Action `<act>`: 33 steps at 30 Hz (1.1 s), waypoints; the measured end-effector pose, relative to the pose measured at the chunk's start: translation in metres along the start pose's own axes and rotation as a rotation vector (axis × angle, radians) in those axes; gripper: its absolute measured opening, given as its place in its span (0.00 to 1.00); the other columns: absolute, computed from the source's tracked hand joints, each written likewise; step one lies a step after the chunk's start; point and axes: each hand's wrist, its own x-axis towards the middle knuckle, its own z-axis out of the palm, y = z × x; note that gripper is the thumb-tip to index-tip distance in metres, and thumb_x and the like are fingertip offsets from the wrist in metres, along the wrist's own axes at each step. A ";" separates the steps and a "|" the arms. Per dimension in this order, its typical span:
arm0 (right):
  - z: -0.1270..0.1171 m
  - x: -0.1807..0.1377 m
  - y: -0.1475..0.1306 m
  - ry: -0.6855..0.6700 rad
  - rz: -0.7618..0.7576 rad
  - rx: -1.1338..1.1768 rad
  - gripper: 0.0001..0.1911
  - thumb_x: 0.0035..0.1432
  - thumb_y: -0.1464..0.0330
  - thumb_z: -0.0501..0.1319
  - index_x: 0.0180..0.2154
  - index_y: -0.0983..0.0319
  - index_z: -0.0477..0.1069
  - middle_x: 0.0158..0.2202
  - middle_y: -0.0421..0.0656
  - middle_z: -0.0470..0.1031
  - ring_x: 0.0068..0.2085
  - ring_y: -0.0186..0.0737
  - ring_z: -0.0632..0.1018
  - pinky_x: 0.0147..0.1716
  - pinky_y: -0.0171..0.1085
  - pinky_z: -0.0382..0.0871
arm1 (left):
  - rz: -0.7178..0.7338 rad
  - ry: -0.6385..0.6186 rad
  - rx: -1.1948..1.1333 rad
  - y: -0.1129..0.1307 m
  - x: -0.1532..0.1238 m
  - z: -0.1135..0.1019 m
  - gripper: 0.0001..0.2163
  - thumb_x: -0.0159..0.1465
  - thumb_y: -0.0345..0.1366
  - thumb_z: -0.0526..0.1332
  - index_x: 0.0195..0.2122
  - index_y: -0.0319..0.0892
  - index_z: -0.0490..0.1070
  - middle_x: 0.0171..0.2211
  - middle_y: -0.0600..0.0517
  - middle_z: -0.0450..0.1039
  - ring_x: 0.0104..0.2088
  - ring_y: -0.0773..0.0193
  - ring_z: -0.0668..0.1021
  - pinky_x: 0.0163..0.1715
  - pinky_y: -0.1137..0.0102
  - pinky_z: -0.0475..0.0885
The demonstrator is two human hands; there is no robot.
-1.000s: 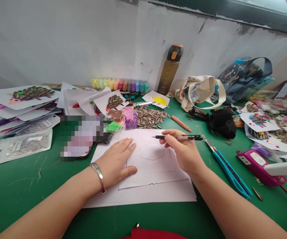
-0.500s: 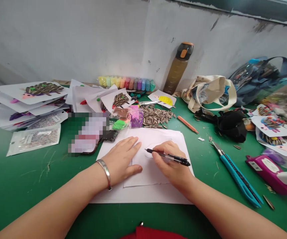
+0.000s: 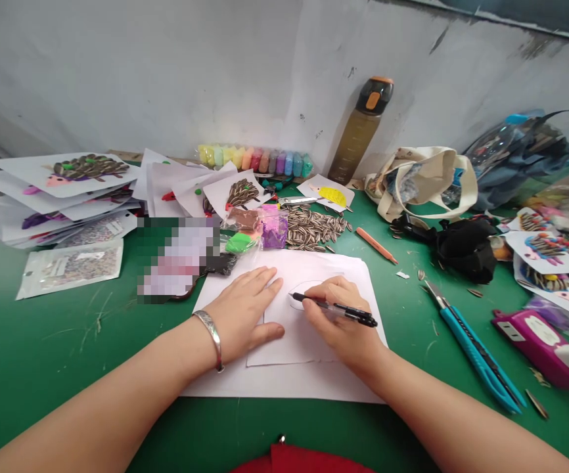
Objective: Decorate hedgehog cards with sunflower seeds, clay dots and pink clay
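A smaller sheet of white paper (image 3: 284, 348) lies over a larger white sheet (image 3: 314, 387) on the green table. My left hand (image 3: 245, 309) rests flat on the paper's left side, fingers spread, a silver bangle on its wrist. In my right hand (image 3: 341, 315) is a black ballpoint pen (image 3: 331, 307), tilted, its tip at a thin curved outline drawn on the sheet. Part of that outline is hidden behind the fingers. Just beyond the paper are a heap of striped sunflower seeds (image 3: 314, 230) and small packets of coloured clay (image 3: 274, 226).
Left stand stacked hedgehog pictures (image 3: 87, 167), a bead packet (image 3: 70, 266) and a blurred-out phone (image 3: 176, 263). A bottle (image 3: 361, 131) leans on the wall. Rightward lie an orange crayon-like stick (image 3: 376, 245), a blue utility knife (image 3: 481, 358), a magenta device (image 3: 535, 341) and a cream bag (image 3: 422, 180).
The camera view has shifted slightly. The pen tip has moved a little at the outline, where more of the line shows. My left hand stays flat in place.
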 end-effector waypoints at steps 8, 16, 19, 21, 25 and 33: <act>0.001 0.001 0.000 -0.017 0.017 -0.012 0.04 0.57 0.72 0.61 0.32 0.58 0.73 0.29 0.39 0.76 0.36 0.40 0.73 0.40 0.43 0.63 | -0.007 -0.021 0.003 0.003 0.001 -0.005 0.35 0.60 0.51 0.61 0.63 0.36 0.57 0.66 0.37 0.52 0.66 0.46 0.55 0.63 0.54 0.55; 0.000 0.001 -0.001 -0.033 0.001 -0.025 0.04 0.57 0.72 0.61 0.32 0.58 0.73 0.29 0.38 0.76 0.35 0.39 0.73 0.40 0.43 0.63 | -0.045 -0.107 -0.019 0.010 0.004 -0.018 0.34 0.61 0.49 0.61 0.63 0.34 0.57 0.66 0.36 0.50 0.66 0.45 0.54 0.64 0.53 0.54; -0.001 0.002 -0.002 -0.050 0.007 -0.020 0.04 0.57 0.72 0.61 0.32 0.58 0.73 0.29 0.39 0.77 0.35 0.40 0.73 0.40 0.43 0.63 | -0.030 -0.090 -0.025 0.009 0.003 -0.017 0.33 0.61 0.49 0.61 0.63 0.35 0.57 0.66 0.36 0.51 0.66 0.45 0.54 0.64 0.53 0.54; -0.001 0.002 -0.003 -0.060 0.012 -0.017 0.04 0.56 0.72 0.61 0.32 0.58 0.74 0.29 0.39 0.77 0.36 0.40 0.73 0.41 0.44 0.63 | -0.031 -0.089 -0.029 0.008 0.003 -0.016 0.33 0.60 0.49 0.61 0.63 0.35 0.58 0.66 0.36 0.51 0.66 0.45 0.55 0.64 0.54 0.54; 0.000 0.001 -0.001 -0.069 0.005 -0.016 0.04 0.57 0.71 0.61 0.32 0.57 0.74 0.28 0.39 0.77 0.35 0.40 0.73 0.41 0.44 0.63 | -0.017 -0.065 -0.048 0.007 0.002 -0.015 0.33 0.61 0.49 0.61 0.62 0.36 0.58 0.66 0.36 0.52 0.66 0.45 0.55 0.63 0.53 0.54; 0.001 0.001 -0.001 -0.098 -0.024 -0.004 0.04 0.57 0.71 0.61 0.34 0.57 0.74 0.29 0.39 0.77 0.36 0.40 0.74 0.41 0.43 0.64 | -0.056 -0.115 -0.049 0.012 0.004 -0.020 0.33 0.60 0.48 0.61 0.63 0.35 0.57 0.66 0.36 0.51 0.66 0.45 0.54 0.64 0.54 0.53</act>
